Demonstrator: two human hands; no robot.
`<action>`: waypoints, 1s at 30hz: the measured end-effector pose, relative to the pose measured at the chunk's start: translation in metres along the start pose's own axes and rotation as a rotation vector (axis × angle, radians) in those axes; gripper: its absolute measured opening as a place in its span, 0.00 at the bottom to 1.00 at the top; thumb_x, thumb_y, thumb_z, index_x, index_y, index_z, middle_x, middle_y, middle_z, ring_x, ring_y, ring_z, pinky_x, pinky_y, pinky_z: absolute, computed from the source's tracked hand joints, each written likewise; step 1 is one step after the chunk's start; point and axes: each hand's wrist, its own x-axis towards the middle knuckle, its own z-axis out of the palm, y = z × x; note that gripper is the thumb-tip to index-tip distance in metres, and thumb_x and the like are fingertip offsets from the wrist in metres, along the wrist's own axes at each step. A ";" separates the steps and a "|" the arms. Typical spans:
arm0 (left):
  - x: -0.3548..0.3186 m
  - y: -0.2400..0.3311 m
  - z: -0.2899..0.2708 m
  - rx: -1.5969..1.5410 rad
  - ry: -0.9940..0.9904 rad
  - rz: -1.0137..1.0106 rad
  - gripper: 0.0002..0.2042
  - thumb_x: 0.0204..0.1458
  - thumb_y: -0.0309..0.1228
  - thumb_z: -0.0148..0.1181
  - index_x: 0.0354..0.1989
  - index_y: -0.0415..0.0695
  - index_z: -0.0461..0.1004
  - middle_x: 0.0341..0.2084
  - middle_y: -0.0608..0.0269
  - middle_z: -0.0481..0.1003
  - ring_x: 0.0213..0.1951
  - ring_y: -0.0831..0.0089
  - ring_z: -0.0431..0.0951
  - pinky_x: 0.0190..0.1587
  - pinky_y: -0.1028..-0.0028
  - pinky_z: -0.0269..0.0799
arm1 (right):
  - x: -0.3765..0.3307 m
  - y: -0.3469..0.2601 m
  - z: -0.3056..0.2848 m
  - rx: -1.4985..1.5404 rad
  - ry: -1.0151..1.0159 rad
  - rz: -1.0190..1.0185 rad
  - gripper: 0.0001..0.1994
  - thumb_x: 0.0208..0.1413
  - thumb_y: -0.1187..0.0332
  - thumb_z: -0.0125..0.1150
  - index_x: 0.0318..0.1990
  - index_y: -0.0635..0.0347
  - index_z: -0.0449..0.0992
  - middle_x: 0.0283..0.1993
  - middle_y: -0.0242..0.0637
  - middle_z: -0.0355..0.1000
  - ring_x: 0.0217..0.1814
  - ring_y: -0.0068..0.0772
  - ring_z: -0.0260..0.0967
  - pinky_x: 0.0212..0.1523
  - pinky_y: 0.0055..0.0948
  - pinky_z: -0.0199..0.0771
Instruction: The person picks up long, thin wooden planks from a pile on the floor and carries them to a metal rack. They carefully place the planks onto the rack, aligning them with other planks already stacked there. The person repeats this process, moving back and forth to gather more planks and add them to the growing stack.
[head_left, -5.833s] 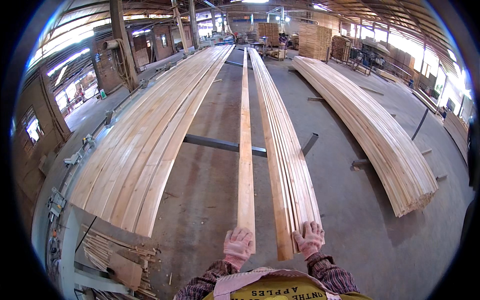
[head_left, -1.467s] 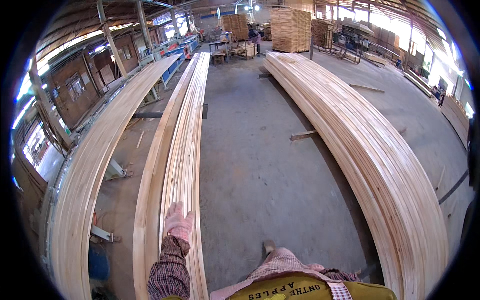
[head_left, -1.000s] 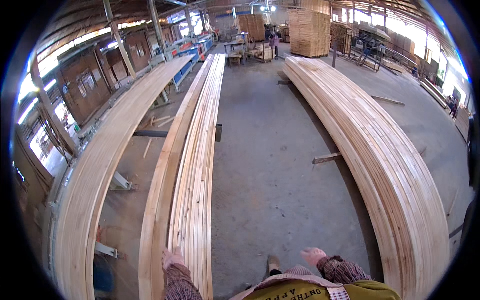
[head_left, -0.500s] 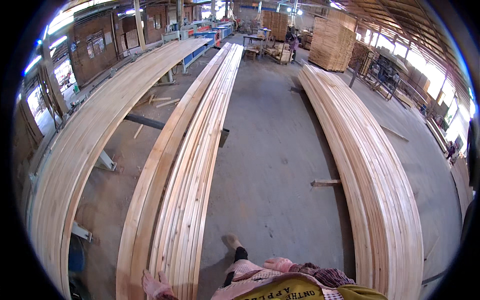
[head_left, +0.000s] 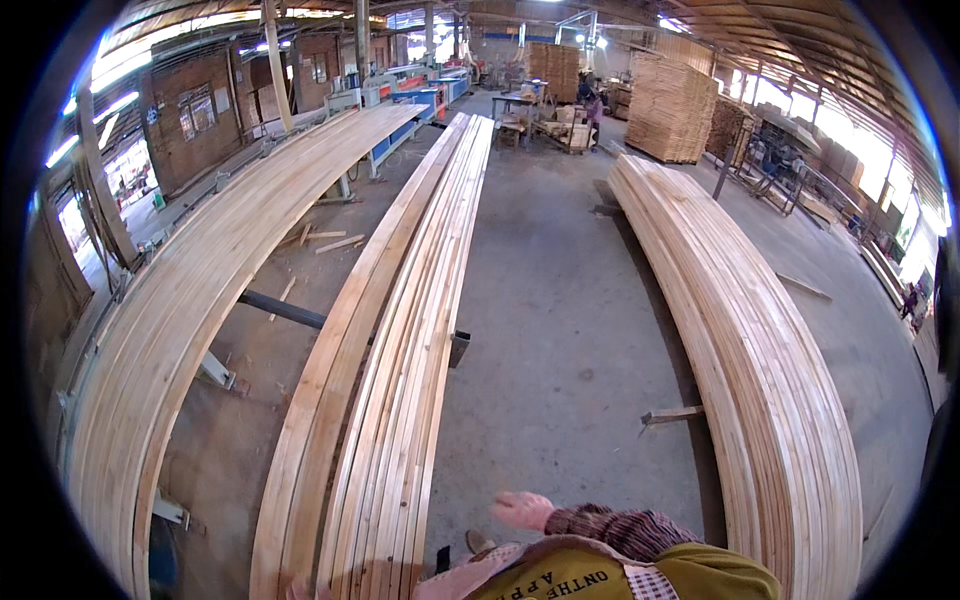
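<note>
Standing in an aisle of grey floor [head_left: 550, 300], with long wooden strips [head_left: 395, 420] close on the left and a thick stack of boards [head_left: 750, 370] on the right. Holding nothing in the right grip [head_left: 523, 511], loosely stretched out above the floor, apart from the strips and the thick stack alike. Showing a mere sliver of the left grip [head_left: 300, 591] at the lower edge, near the strips and two wider planks [head_left: 300, 430]; cannot tell clenched from released there, nor touching from apart.

Strips and planks laid lengthwise, side by side, over a dark metal beam [head_left: 285, 308]. Narrowed on the left by a dark tube end [head_left: 460, 348] jutting past the strips into the aisle, and on the right by a wooden bearer [head_left: 672, 414] poking out from beneath the thick stack. Flanked farther left by a broad row of boards [head_left: 200, 290], with loose scraps [head_left: 340, 244] on the floor between that row and the planks. Closed off farther ahead by a blue machine [head_left: 425, 100], a table [head_left: 515, 105], another person [head_left: 593, 110] and a tall timber pile [head_left: 670, 108], with a dark post [head_left: 722, 172] near the pile.
</note>
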 end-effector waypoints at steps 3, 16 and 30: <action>0.044 0.034 0.038 -0.104 0.031 -0.001 0.26 0.56 0.47 0.58 0.55 0.39 0.74 0.52 0.36 0.74 0.56 0.43 0.72 0.57 0.53 0.68 | 0.027 -0.065 -0.051 0.133 0.019 -0.005 0.33 0.60 0.44 0.51 0.68 0.52 0.64 0.60 0.47 0.74 0.62 0.48 0.70 0.61 0.38 0.69; 0.097 0.111 0.119 0.123 0.000 -0.119 0.28 0.57 0.54 0.54 0.54 0.43 0.75 0.50 0.45 0.74 0.53 0.47 0.73 0.56 0.55 0.69 | 0.098 -0.126 -0.056 0.019 -0.270 -0.131 0.33 0.56 0.52 0.53 0.71 0.40 0.59 0.56 0.49 0.74 0.60 0.51 0.71 0.60 0.44 0.69; 0.094 0.118 0.082 0.199 -0.173 -0.074 0.25 0.45 0.47 0.66 0.51 0.50 0.75 0.46 0.50 0.78 0.53 0.52 0.76 0.56 0.59 0.72 | 0.122 -0.153 -0.043 -0.138 -0.379 -0.303 0.31 0.58 0.50 0.56 0.68 0.45 0.60 0.56 0.39 0.73 0.56 0.48 0.73 0.53 0.46 0.74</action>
